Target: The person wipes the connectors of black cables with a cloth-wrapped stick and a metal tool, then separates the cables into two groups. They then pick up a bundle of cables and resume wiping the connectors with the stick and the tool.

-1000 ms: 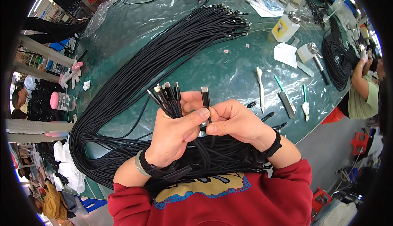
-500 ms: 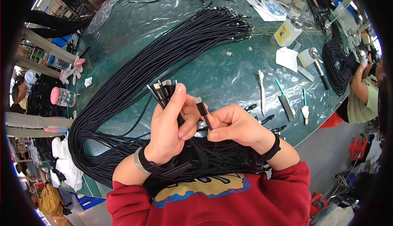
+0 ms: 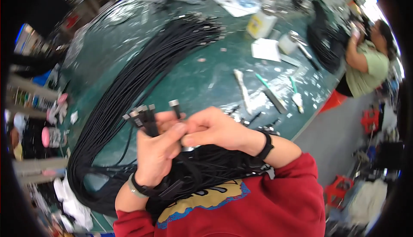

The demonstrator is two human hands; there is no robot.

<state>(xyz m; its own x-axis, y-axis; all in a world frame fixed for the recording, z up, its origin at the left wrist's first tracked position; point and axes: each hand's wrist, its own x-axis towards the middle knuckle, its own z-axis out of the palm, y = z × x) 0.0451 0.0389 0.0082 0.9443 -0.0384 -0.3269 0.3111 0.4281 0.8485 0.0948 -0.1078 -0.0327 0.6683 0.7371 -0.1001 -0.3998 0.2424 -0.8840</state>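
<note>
- Left hand (image 3: pixel 157 151): curled around a bunch of black connectors (image 3: pixel 149 121), tips fanning toward its 11 o'clock.
- Right hand (image 3: pixel 217 129): thumb and fingers pinched at the base of a single black plug (image 3: pixel 176 110), toward this hand's 10 o'clock; contact blurred.
- Both hands meet at the fingertips.

Bright scene; white glare on green tabletop (image 3: pixel 183 82); motion blur softens cable connectors (image 3: pixel 149 120); fisheye edges bend, corners black.

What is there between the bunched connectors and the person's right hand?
In the head view: fingers of the left hand and one separate black connector.
</note>
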